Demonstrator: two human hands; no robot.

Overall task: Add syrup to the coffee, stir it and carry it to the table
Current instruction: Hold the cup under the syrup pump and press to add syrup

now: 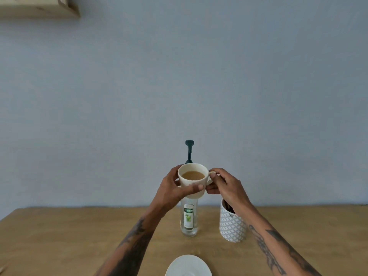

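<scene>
A cream cup [192,181] of milky coffee is held up in the air with both hands. My left hand [175,189] wraps around the cup's body, thumb across its front. My right hand [223,185] pinches the cup's handle. Right behind and below the cup stands a clear syrup bottle [188,220] with a green label on the wooden counter [69,236]. Its dark pump head [189,150] rises just above the cup's far rim. The bottle's neck is hidden by the cup.
A white patterned holder [232,226] with dark sticks inside stands to the right of the bottle, partly behind my right forearm. A white saucer [188,266] lies at the near edge of the view. A plain wall runs behind the counter.
</scene>
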